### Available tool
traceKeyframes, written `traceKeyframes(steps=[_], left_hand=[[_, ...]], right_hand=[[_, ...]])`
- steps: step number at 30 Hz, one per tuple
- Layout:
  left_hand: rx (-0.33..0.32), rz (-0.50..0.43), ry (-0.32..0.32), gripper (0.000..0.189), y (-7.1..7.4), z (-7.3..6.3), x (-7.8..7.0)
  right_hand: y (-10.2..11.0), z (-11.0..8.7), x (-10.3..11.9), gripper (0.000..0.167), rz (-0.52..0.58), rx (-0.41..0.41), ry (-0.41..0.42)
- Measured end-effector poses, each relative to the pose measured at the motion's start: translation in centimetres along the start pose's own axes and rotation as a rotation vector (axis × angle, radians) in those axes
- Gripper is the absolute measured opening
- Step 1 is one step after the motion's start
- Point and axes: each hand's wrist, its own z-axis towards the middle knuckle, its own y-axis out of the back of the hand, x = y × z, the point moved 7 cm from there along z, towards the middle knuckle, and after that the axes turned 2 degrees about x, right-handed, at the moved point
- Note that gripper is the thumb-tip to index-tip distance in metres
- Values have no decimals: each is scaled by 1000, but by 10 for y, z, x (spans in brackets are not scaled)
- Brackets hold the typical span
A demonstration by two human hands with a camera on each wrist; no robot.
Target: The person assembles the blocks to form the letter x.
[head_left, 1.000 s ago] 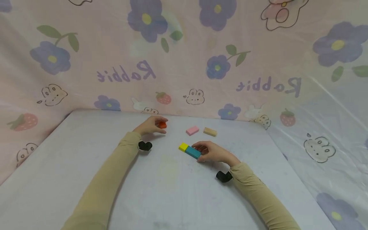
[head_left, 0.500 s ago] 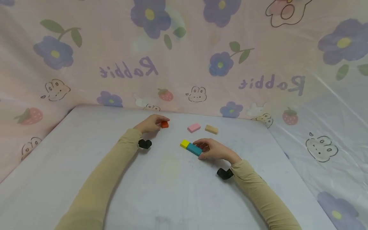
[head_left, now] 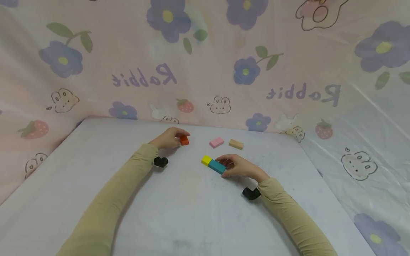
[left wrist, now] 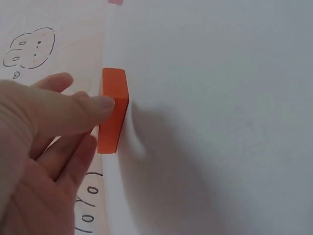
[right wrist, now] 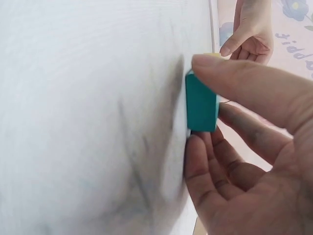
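Observation:
An orange block is pinched between the thumb and fingers of my left hand, at the back of the white table. In the left wrist view the thumb presses on its near face, with the fingers behind it. My right hand holds the right end of a teal block, thumb on one side and fingers on the other. A yellow block lies end to end with the teal one, on its far left side. Most of the yellow block is hidden behind the thumb in the right wrist view.
Behind the teal block lie a pink block and a plain wooden block, side by side. A printed curtain rises along the back edge of the white table and at both sides.
The left thumb and fingers, spread around the orange block a second ago, have closed on it, and the block has turned a little. The right hand keeps its hold; the head view has shifted slightly.

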Motion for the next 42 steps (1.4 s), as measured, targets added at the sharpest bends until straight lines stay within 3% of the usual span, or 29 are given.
traceKeyframes(steps=[4, 16, 25, 35, 42], left_hand=[[-7, 20, 22, 56, -1, 3, 3], [17, -3, 6, 59, -3, 6, 3], [7, 15, 30, 52, -3, 5, 5], [-45, 44, 29, 46, -3, 4, 8], [-46, 101, 68, 40, -2, 0, 7]], right_hand=[[-2, -1, 1, 57, -8, 1, 7], [-3, -2, 4, 57, 19, -19, 7], [-3, -12, 32, 53, 51, -2, 18], [-2, -5, 12, 56, 30, 5, 18], [0, -2, 3, 54, 3, -6, 33]])
